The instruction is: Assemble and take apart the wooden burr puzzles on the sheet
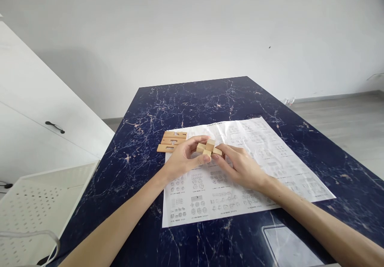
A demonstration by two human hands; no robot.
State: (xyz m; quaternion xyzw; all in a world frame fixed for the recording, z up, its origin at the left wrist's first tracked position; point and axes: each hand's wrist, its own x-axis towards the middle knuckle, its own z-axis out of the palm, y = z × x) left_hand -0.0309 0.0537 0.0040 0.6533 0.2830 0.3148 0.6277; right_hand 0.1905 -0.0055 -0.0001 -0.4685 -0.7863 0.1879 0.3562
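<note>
A pale wooden block puzzle (206, 147), made of several cube-like parts, is held between my two hands just above the printed sheet. My left hand (186, 155) grips its left side, with the thumb in front and the fingers behind. On the right side, my right hand (237, 161) pinches a block of the puzzle between thumb and index finger. Under both hands lies a creased white instruction sheet (255, 139) with rows of small line drawings. Part of the puzzle is hidden by my fingers.
Three slotted wooden strips (171, 141) lie side by side left of my hands. At the front right is a flat, clear-rimmed tablet-like object (289, 245). The dark blue marbled table (192, 103) reaches toward a white wall. Left of it stand a perforated white cart (36, 203) and a cabinet (45, 99).
</note>
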